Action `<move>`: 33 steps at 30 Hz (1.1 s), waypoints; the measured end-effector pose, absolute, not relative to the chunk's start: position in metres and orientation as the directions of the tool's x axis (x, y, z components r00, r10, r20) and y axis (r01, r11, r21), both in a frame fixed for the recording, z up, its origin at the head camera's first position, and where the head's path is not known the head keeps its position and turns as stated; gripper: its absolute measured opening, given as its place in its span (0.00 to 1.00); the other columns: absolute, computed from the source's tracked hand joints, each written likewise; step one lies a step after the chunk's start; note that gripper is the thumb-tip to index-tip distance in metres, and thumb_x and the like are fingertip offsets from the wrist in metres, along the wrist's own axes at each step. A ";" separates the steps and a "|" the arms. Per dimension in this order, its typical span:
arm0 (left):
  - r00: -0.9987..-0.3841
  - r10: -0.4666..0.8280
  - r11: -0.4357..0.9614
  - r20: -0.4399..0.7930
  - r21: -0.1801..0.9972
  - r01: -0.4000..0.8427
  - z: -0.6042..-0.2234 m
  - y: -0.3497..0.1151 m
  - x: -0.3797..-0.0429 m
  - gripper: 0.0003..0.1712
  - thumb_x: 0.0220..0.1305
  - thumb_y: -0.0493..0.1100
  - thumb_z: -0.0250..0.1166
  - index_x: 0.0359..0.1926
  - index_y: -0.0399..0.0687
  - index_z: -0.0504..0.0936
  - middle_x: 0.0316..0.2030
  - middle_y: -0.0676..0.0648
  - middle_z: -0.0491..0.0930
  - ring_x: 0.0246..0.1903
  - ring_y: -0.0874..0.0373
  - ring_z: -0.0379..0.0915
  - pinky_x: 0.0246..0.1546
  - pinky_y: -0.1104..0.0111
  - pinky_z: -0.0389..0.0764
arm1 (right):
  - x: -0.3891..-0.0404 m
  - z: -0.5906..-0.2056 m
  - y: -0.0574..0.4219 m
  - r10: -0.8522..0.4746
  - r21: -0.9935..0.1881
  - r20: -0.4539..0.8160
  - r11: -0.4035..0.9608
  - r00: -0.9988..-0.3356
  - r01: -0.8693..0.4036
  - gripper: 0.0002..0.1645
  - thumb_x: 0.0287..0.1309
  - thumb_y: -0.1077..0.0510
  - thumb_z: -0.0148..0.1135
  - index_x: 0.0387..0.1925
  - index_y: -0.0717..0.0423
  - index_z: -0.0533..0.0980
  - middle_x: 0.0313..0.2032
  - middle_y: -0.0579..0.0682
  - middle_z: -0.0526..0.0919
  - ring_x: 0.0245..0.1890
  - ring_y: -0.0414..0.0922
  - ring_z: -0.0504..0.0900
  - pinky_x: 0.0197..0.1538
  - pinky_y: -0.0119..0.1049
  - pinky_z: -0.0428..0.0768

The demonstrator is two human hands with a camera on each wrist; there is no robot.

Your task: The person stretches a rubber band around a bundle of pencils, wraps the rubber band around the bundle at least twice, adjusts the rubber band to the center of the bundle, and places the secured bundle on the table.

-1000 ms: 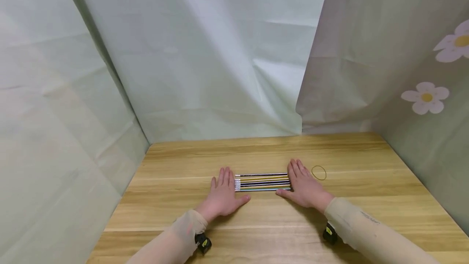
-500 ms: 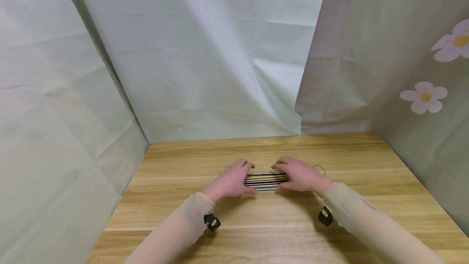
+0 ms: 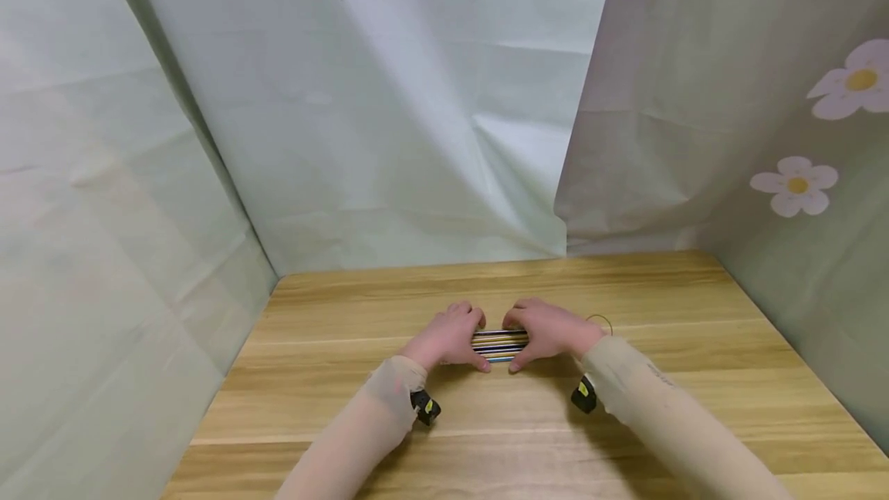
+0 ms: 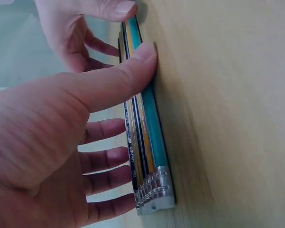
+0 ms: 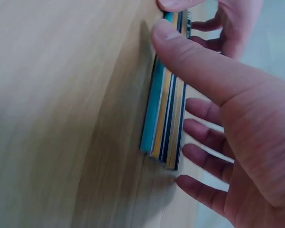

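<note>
A flat row of several pencils (image 3: pixel 500 346), teal, yellow and black striped, lies side to side on the wooden table. My left hand (image 3: pixel 450 338) grips the row toward its eraser end, thumb on the near side and fingertips at the far side. White erasers in clear ferrules (image 4: pixel 154 190) show in the left wrist view. Toward the other end my right hand (image 3: pixel 549 330) holds the same pencils (image 5: pixel 163 114) between thumb and fingers; its little finger sits just past their ends. Behind the right wrist, a thin yellowish rubber band (image 3: pixel 600 315) is partly hidden.
The wooden table (image 3: pixel 486 438) stretches around both hands. Pale cloth hangs (image 3: pixel 417 137) close behind its back edge and along both sides, with printed flowers on the right. Each wrist wears a small black camera (image 3: pixel 584 394).
Both hands, flat at the two ends of the row a second ago, have curled around the pencils and slid toward each other. The right forearm now covers part of the rubber band.
</note>
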State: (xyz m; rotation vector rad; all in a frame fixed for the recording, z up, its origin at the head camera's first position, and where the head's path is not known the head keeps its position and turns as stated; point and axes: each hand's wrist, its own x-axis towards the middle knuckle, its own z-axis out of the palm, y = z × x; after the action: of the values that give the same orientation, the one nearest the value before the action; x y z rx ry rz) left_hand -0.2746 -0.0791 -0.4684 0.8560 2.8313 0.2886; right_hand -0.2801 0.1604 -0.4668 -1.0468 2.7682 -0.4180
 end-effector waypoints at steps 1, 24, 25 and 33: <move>-0.821 0.561 0.815 -0.102 0.243 0.527 -0.468 -0.079 -0.275 0.43 0.50 0.67 0.85 0.58 0.47 0.79 0.50 0.49 0.75 0.50 0.52 0.70 0.53 0.55 0.78 | -0.281 -0.468 0.160 -0.661 -0.309 -0.043 0.722 -0.749 -0.619 0.42 0.45 0.34 0.87 0.53 0.54 0.82 0.49 0.45 0.80 0.51 0.47 0.78 0.57 0.48 0.79; -0.876 0.479 0.857 -0.061 0.247 0.452 -0.478 -0.075 -0.273 0.37 0.43 0.63 0.89 0.46 0.52 0.79 0.43 0.53 0.76 0.46 0.53 0.69 0.52 0.54 0.75 | -0.277 -0.474 0.146 -0.568 -0.274 -0.021 0.795 -0.823 -0.542 0.39 0.38 0.42 0.93 0.49 0.52 0.82 0.46 0.44 0.80 0.51 0.49 0.79 0.57 0.47 0.79; -0.876 0.479 0.857 -0.056 0.247 0.452 -0.478 -0.074 -0.273 0.37 0.43 0.63 0.89 0.46 0.51 0.79 0.43 0.53 0.76 0.46 0.53 0.69 0.52 0.54 0.75 | -0.277 -0.474 0.146 -0.565 -0.275 -0.024 0.797 -0.825 -0.538 0.39 0.38 0.42 0.93 0.49 0.51 0.82 0.46 0.44 0.80 0.51 0.49 0.78 0.57 0.47 0.79; -0.884 0.464 0.864 -0.053 0.247 0.439 -0.479 -0.072 -0.271 0.38 0.43 0.62 0.89 0.47 0.51 0.80 0.43 0.52 0.77 0.47 0.52 0.69 0.53 0.54 0.75 | -0.278 -0.476 0.147 -0.572 -0.276 -0.016 0.791 -0.820 -0.546 0.39 0.37 0.42 0.93 0.48 0.52 0.82 0.45 0.44 0.80 0.51 0.49 0.79 0.56 0.48 0.80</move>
State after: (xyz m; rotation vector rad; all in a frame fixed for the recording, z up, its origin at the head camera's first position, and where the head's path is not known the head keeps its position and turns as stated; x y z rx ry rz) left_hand -0.2709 -0.0718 -0.4790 0.7112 2.9255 0.3483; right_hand -0.2782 0.1467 -0.4765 -0.9010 2.8789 -0.3977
